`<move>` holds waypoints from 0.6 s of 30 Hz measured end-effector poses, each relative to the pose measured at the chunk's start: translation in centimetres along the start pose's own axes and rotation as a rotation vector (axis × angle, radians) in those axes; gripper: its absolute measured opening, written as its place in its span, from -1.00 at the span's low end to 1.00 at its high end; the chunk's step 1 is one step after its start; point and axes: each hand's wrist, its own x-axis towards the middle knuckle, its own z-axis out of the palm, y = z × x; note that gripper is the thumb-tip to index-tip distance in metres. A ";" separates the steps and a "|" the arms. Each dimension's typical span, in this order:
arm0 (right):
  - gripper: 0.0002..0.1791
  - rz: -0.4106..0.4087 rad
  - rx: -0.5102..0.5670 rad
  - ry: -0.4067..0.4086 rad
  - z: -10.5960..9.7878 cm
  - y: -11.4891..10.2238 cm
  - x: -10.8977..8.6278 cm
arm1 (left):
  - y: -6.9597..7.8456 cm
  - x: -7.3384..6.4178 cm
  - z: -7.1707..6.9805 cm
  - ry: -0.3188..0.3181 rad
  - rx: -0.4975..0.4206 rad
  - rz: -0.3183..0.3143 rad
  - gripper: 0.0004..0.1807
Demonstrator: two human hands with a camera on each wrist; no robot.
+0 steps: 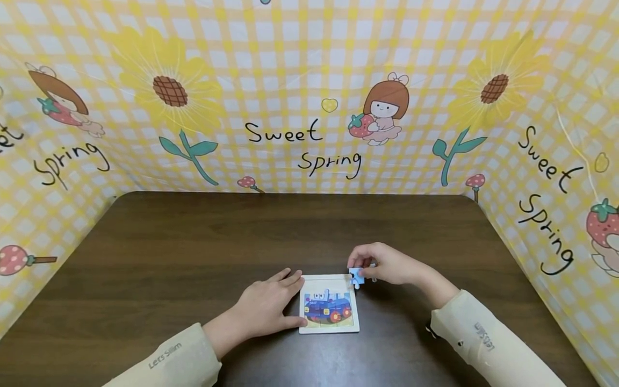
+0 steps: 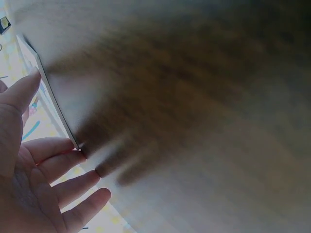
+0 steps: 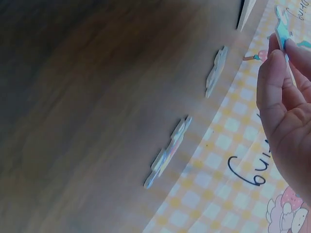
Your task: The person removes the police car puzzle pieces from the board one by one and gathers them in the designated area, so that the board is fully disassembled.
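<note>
Left hand point(image 1: 268, 301) and right hand point(image 1: 387, 262) share one small puzzle tray point(image 1: 319, 284), which lies flat on the near part of the brown table point(image 1: 193, 242). On the left, I have the fingers spread and fairly straight, thumb against the tray's left edge, fingertips at its far left corner; they touch the tray without gripping it. On the right, I have a blue puzzle piece point(image 1: 355, 275) pinched between thumb and fingers at the tray's far right corner; the right wrist view shows it raised off the table.

Fitted pieces make a blue vehicle picture point(image 1: 323, 313) across the near part of the tray, while the far strip is bare. Beside the right hand I count two loose items on the table, a smaller piece point(image 3: 216, 73) and a longer one point(image 3: 167, 153); I cannot tell whether the longer one is several pieces together.

My main worry is the light hold on the left: a hard push from the right could slide the tray or lift fitted pieces. The pinched piece could twist or drop if my fingertips slip, or jam if it meets its neighbours tilted. A low right wrist might also scatter the loose ones.
</note>
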 end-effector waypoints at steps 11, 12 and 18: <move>-0.84 -0.035 0.005 0.047 -1.2 1.2 -1.4 | 0.0 0.1 0.0 -0.007 0.000 0.005 -0.09; -0.85 -0.032 0.008 0.051 -1.3 1.4 -1.6 | 0.0 0.1 0.0 -0.010 -0.002 0.003 -0.09; -0.86 0.027 0.023 0.083 -2.3 2.3 -2.9 | 0.0 0.1 -0.1 -0.019 -0.017 -0.003 -0.08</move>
